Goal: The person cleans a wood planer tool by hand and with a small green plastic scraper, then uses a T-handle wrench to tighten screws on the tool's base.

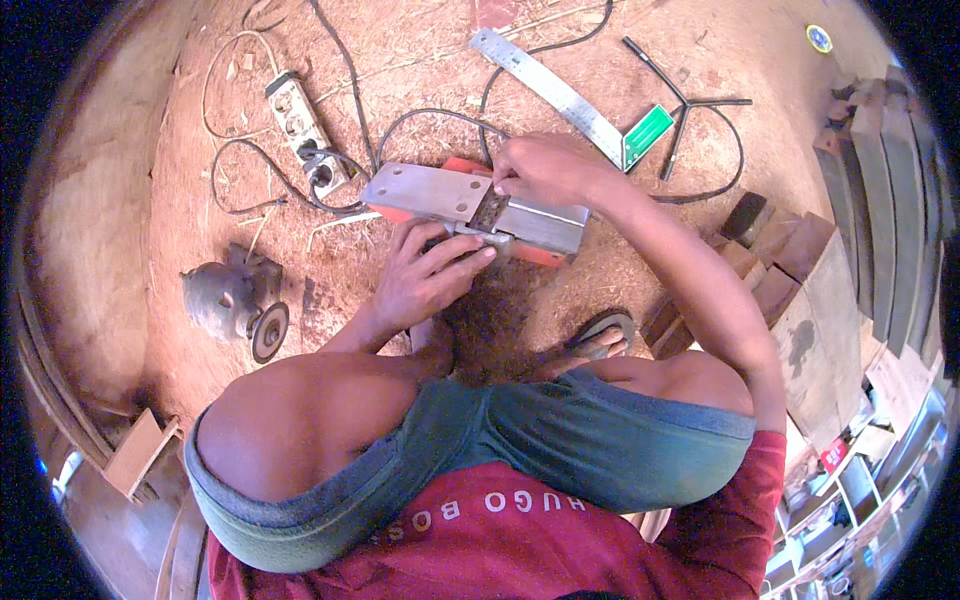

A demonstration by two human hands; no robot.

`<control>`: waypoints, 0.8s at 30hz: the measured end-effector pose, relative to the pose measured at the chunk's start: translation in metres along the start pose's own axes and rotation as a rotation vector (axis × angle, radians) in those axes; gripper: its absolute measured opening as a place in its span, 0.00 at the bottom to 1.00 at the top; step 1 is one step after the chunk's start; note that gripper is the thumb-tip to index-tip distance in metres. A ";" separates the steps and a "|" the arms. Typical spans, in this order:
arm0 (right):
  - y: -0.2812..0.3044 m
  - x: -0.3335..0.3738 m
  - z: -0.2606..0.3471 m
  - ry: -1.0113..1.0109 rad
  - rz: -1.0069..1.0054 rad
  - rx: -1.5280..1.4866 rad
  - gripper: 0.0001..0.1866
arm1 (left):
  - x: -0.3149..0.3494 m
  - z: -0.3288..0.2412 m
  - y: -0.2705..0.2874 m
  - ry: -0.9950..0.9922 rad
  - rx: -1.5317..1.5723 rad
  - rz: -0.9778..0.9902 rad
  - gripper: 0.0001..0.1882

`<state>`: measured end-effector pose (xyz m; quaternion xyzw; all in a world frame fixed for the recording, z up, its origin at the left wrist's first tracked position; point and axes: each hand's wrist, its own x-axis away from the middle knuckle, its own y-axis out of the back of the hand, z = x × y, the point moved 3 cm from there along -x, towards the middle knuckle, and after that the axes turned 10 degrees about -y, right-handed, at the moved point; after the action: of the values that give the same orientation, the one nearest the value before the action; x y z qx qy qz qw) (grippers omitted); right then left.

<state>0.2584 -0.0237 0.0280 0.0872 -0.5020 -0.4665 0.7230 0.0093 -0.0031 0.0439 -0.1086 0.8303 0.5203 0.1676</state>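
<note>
An electric planer (425, 192) with an orange body is upside down in front of me, its metal sole facing up. My left hand (432, 272) grips its near side, fingers lying along the edge by the blade slot. Over the slot (488, 212) in the middle of the sole, my right hand (548, 172) has its fingers bent and pinched together against the metal. Whatever sits between those fingertips is too small or hidden to make out. The planer's underside and handle are mostly out of sight.
Beyond the planer lie a try square (560, 98) with a green handle and a black three-armed wrench (684, 104). A power strip (298, 122) with trailing cords is at far left. A bench grinder (228, 298) stands left; wood blocks (785, 245) are stacked right.
</note>
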 end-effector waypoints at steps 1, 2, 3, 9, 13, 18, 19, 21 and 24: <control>0.000 0.000 -0.006 -0.002 -0.001 0.000 0.14 | 0.001 0.000 0.000 -0.001 -0.005 -0.013 0.29; 0.004 0.004 -0.019 -0.012 -0.157 -0.014 0.16 | 0.001 0.000 0.000 -0.004 -0.011 -0.027 0.28; 0.009 0.007 -0.036 -0.015 -0.312 -0.029 0.17 | 0.001 0.000 0.000 -0.006 -0.014 -0.026 0.28; 0.011 0.036 -0.164 -0.728 -0.689 0.130 0.49 | 0.000 0.005 -0.005 0.097 0.054 -0.146 0.27; 0.003 0.040 -0.190 -0.762 -0.613 0.084 0.56 | 0.001 0.005 -0.009 0.106 0.054 -0.202 0.27; -0.006 0.043 -0.213 -0.717 -0.722 -0.060 0.50 | -0.003 0.000 -0.007 0.125 0.009 -0.189 0.27; -0.010 0.046 -0.216 -0.640 -0.781 -0.273 0.43 | -0.003 -0.001 -0.007 0.124 0.008 -0.193 0.27; -0.009 0.049 -0.201 -0.529 -0.827 -0.482 0.37 | 0.002 -0.002 -0.002 0.143 -0.036 -0.176 0.28; -0.006 0.083 -0.162 -0.216 -1.119 -1.011 0.26 | 0.005 -0.003 0.000 0.149 -0.026 -0.180 0.30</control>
<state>0.3906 -0.1454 0.0002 -0.0592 -0.1764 -0.9426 0.2774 0.0039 -0.0056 0.0427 -0.2234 0.8204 0.5045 0.1500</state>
